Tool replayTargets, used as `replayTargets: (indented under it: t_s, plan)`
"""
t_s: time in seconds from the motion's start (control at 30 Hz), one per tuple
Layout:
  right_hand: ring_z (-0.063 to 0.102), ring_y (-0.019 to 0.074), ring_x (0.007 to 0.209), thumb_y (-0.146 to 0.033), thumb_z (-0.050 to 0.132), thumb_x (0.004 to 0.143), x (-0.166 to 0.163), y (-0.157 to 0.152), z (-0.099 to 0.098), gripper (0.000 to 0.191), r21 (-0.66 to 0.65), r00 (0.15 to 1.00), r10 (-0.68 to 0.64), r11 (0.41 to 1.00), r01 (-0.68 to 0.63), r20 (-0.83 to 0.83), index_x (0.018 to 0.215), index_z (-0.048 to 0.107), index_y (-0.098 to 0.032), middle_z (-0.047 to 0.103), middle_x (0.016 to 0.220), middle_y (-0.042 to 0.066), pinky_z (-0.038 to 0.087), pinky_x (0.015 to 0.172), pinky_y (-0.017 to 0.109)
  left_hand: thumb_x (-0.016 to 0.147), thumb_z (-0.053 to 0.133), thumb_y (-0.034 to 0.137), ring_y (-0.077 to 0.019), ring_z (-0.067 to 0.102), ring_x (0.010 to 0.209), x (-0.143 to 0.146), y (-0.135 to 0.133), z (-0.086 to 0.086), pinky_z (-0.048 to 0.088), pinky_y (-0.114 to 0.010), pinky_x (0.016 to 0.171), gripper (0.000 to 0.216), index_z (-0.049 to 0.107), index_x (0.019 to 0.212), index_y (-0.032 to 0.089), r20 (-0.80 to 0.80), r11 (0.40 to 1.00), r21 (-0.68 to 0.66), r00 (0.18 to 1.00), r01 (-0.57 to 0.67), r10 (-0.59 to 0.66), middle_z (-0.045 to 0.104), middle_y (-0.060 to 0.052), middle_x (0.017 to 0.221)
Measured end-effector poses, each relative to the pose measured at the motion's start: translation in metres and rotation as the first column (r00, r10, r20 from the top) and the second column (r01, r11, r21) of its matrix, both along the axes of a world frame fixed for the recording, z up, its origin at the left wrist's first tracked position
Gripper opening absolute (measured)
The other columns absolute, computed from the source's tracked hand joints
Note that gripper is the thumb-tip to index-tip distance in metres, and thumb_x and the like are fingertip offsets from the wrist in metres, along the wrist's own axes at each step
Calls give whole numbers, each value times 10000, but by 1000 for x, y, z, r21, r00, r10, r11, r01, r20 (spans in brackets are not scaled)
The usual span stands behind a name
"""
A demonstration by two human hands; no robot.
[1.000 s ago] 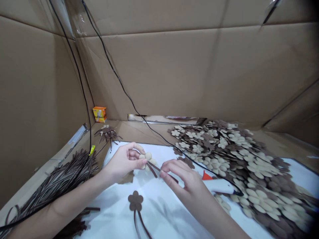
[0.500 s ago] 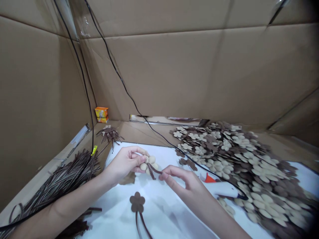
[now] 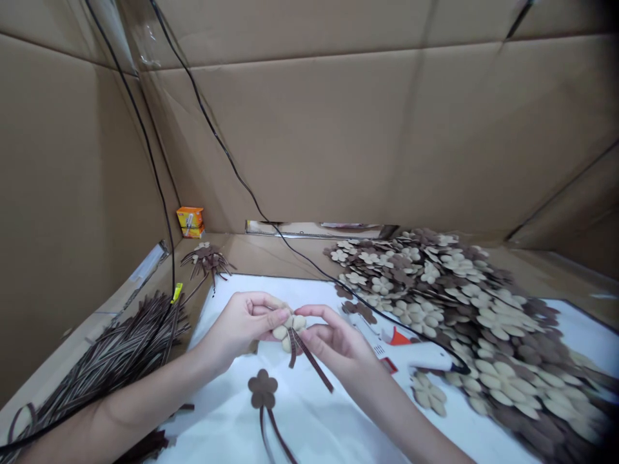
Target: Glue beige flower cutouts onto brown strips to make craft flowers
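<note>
Between my two hands is a cream felt flower (image 3: 284,332) with a brown ribbon (image 3: 316,367) across it, its two tails hanging down. My left hand (image 3: 254,322) pinches the flower's left side between thumb and fingers. My right hand (image 3: 333,335) closes on its right edge, the thumb by the ribbon and the forefinger at the upper petal. Below them, a brown felt flower (image 3: 263,388) with two ribbon tails lies on the white sheet (image 3: 217,412).
A large pile of cream and brown felt flowers (image 3: 435,277) covers the right side. Beside it lies a white glue gun (image 3: 420,356). Cut ribbons (image 3: 120,348) are heaped at left. An orange box (image 3: 191,222) stands in the back corner. A black cable (image 3: 232,161) hangs across.
My right hand has moved left from the ribbon's end to the flower's edge. The ribbon tail it held now hangs down to the right. The view has shifted slightly.
</note>
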State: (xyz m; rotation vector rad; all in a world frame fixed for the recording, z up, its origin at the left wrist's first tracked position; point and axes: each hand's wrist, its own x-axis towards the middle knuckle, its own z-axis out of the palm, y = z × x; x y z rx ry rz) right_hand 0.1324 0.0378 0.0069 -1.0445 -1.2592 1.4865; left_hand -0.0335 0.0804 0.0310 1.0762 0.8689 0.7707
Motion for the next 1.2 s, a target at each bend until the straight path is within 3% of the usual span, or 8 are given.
replayTargets:
  t_s: [0.23, 0.4, 0.57, 0.7, 0.8, 0.9, 1.2]
  plan:
    - [591, 162, 633, -425, 597, 777, 4, 2, 3, 416, 22, 997, -71, 997, 71, 8, 1091, 432, -207, 661, 669, 7, 432, 600, 271, 656, 692, 441, -165, 634, 702, 1, 6, -3, 490, -269, 709, 377, 670, 796, 92, -40, 997, -1, 996, -78, 78, 685, -88, 735]
    - [510, 121, 525, -426, 571, 800, 5, 0, 6, 436, 51, 991, -118, 992, 115, 58, 1138, 377, -230, 618, 623, -24, 370, 503, 224, 756, 527, 524, -197, 606, 815, 2, 4, -8, 461, -310, 757, 429, 648, 846, 123, -102, 995, 89, 994, 50, -41, 660, -88, 831]
    - [458, 99, 482, -428, 532, 828, 0, -4, -4, 475, 126, 974, -207, 973, 195, 92, 1213, 318, -248, 620, 623, -36, 310, 462, 203, 757, 575, 453, -128, 546, 683, 4, -2, -16, 421, -230, 648, 303, 573, 740, 150, -206, 956, 254, 974, 150, -98, 580, -13, 703]
    - [540, 128, 554, -435, 495, 844, 1, -4, -7, 468, 144, 958, -149, 983, 116, 246, 1230, 312, -245, 658, 666, -14, 389, 535, 232, 809, 508, 447, -107, 506, 619, 4, -1, -17, 376, -214, 573, 301, 488, 715, 162, -142, 939, 317, 986, 131, -89, 542, 2, 677]
    - [590, 158, 647, -454, 499, 830, 8, -1, 0, 373, 170, 907, -159, 981, 98, 391, 1127, 441, -237, 653, 694, -2, 420, 574, 251, 816, 504, 427, -79, 433, 552, 2, -1, -14, 333, -200, 527, 281, 470, 715, 167, -202, 935, 328, 977, 136, -71, 496, 25, 652]
    - [601, 176, 788, -432, 517, 820, 13, 2, 8, 253, 219, 888, -160, 973, 69, 432, 948, 558, -218, 648, 799, 21, 447, 641, 258, 824, 499, 388, -75, 408, 553, 2, -3, -11, 309, -195, 519, 273, 440, 676, 166, -266, 927, 328, 959, 183, -96, 453, 33, 627]
    - [582, 142, 686, -369, 573, 805, 12, 5, 5, 215, 152, 985, -52, 988, 27, 163, 731, 577, -168, 626, 701, 11, 442, 645, 256, 750, 607, 394, -115, 546, 648, 3, -5, -5, 430, -239, 643, 274, 522, 700, 138, -148, 953, 157, 960, 259, -236, 587, -30, 702]
